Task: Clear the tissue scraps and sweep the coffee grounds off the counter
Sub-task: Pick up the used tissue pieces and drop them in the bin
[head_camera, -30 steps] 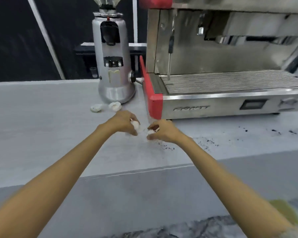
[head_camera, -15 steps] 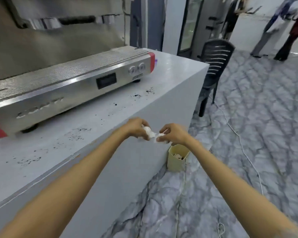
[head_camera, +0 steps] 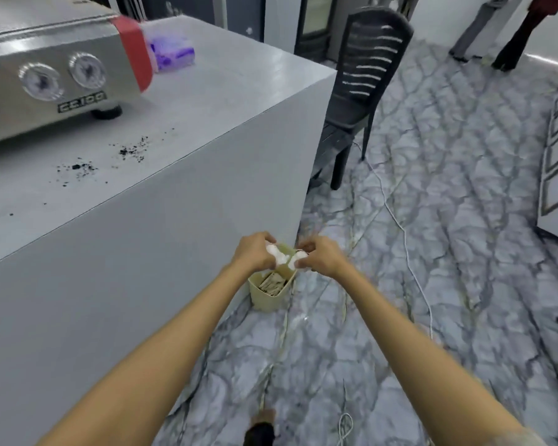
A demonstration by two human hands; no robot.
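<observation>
Tissue scraps (head_camera: 282,258) pinched in both my left hand (head_camera: 254,251) and right hand (head_camera: 319,257) have now come from the surface (head_camera: 207,101) to above the bin (head_camera: 266,294), while coffee grounds (head_camera: 132,151) wait.

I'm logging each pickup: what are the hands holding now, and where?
Both hands, left and right, pinch crumpled white tissue scraps in their fingertips, above the bin.

Both arms out fwd, left grip (head_camera: 253,252) & right grip (head_camera: 321,257) curled closed, knuckles up, nearly touching.
</observation>
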